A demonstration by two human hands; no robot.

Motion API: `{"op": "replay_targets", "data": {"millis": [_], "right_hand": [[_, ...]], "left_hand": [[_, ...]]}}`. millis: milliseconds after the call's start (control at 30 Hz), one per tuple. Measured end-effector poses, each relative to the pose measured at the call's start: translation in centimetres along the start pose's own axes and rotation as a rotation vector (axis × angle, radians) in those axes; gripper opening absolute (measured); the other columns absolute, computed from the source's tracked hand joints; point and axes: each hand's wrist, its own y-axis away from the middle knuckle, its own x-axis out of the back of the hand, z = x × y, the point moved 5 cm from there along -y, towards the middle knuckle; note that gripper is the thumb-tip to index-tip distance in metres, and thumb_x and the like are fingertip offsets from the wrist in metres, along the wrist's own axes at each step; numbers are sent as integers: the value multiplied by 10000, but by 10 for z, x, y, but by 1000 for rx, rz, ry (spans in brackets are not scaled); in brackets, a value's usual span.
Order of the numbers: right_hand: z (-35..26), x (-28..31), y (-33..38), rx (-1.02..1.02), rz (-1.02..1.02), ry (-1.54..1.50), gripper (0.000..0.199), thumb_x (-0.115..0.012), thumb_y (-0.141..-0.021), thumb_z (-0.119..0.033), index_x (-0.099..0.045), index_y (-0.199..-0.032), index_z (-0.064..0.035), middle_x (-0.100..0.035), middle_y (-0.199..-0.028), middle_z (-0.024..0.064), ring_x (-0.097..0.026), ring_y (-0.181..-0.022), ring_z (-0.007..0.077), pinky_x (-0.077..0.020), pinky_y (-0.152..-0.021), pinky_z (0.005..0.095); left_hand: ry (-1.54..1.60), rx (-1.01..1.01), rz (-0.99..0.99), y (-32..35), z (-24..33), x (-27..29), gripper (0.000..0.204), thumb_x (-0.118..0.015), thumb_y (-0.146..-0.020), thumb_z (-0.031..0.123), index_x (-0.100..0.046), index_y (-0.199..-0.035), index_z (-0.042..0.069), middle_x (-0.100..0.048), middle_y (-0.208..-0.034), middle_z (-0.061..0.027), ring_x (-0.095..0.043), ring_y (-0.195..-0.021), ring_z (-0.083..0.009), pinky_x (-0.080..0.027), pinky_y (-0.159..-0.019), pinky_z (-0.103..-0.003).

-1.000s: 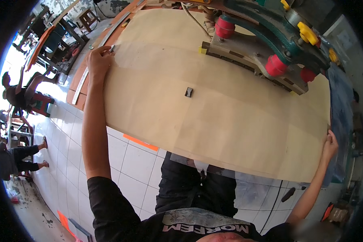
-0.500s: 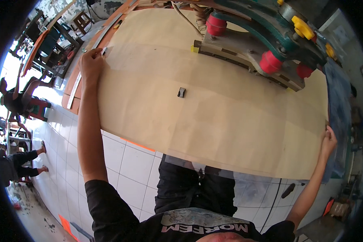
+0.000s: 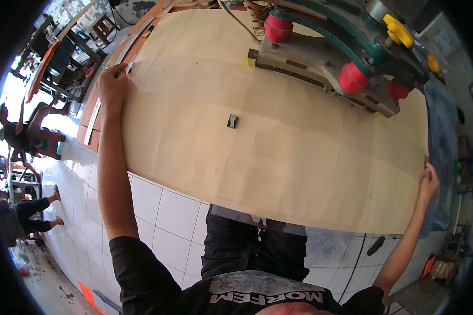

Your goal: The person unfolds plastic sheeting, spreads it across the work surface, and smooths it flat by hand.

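Observation:
A clear plastic sheet (image 3: 184,79) lies over the wide tan board (image 3: 294,173), and its near edge hangs a little past the board above my trousers. At the far left edge, my left hand (image 3: 112,88) is closed, thumb and fingers pinching the sheet's edge. A small dark piece shows beside those fingertips; its kind cannot be made out. Over at the right edge, my right hand (image 3: 429,181) is closed in a pinch on the sheet's side. Between the two hands, a small black and grey block (image 3: 232,121) rests on the sheet.
A green machine frame (image 3: 331,42) with red round mounts and yellow knobs overhangs the far right of the board. A metal ruler strip (image 3: 93,121) lies along the orange table edge at left. Blue plastic film (image 3: 441,126) hangs at right. Other people (image 3: 26,123) sit far left.
My left hand has shifted slightly left, still pinching. The board's left part and small block also appear slightly further left. The orange strip under the near edge no longer shows. My right hand is nearly unmoved.

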Motion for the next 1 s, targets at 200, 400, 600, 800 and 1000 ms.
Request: {"op": "replay_targets", "data": {"millis": [200,400,600,800,1000], "right_hand": [[3,0,-2,-9,-14,-21,251,-563,-987,-125,-715,-1174,-58,-722,-1172,112,-671,-1075,253,-490,-946,342],[10,-2,-3,-20,-10,-18,268,-539,-1001,-157,-723,-1183,-87,-722,-1174,109,-663,-1087,254,-479,-952,335],[13,0,-5,-2,-12,5,277,-528,-1010,-174,-710,-1197,-84,-716,-1187,113,-660,-1106,252,-471,-968,340],[0,2,1,-31,33,-8,253,-556,-986,-136,-716,-1172,-75,-718,-1184,109,-664,-1100,264,-484,-959,342],[6,4,-2,5,65,36,250,-568,-980,-154,-722,-1160,-77,-722,-1170,118,-670,-1082,276,-492,-945,353]], "left_hand": [[-5,31,-12,-1,0,0,226,-649,-857,167,-783,-1024,95,-745,-930,-173,-726,-813,-256,-531,-777,-344],[-44,9,-11,-4,-3,-2,230,-654,-855,167,-782,-1033,101,-743,-863,-160,-705,-728,-225,-520,-714,-331],[-10,-14,24,-2,-3,-2,226,-658,-858,168,-783,-1035,102,-738,-821,-154,-694,-704,-215,-517,-706,-332],[24,-42,78,-3,-9,2,228,-654,-860,170,-785,-1036,108,-728,-785,-144,-674,-668,-198,-507,-689,-326],[12,44,18,-2,-6,-2,226,-651,-861,176,-788,-1026,104,-686,-685,-124,-633,-613,-174,-486,-652,-329]]}}
